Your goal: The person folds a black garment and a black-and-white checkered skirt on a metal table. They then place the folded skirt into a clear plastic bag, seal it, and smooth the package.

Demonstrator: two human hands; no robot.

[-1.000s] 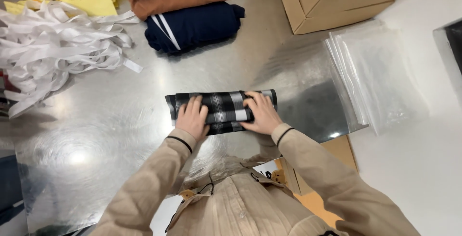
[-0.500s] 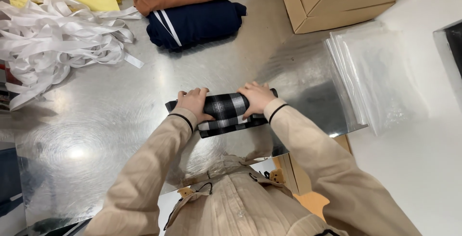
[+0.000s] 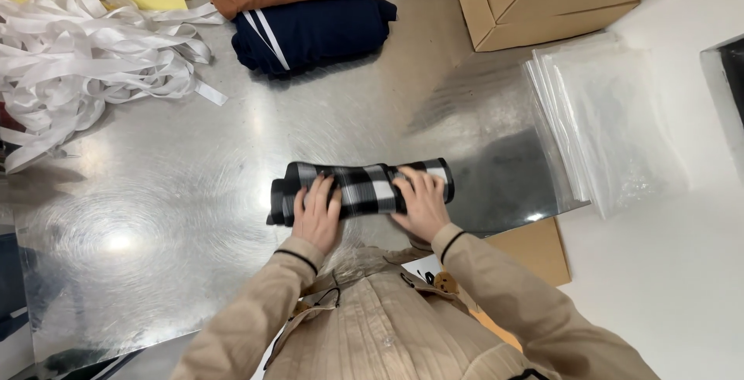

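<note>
A rolled black-and-white checked cloth [image 3: 364, 188] is laid across the metal table [image 3: 155, 194], near its 6 o'clock edge. The left hand [image 3: 318, 213] and right hand [image 3: 421, 203] are pressed flat on the roll, fingers spread, nothing gripped. A folded navy garment [image 3: 314, 32] is located at 12 o'clock, clear bags [image 3: 612, 116] at 3 o'clock.

- We see a beige ribbed jacket – long sleeves with dark cuff edging
- left hand [image 3: 316, 215] and right hand [image 3: 419, 204] bare, no gloves
</note>
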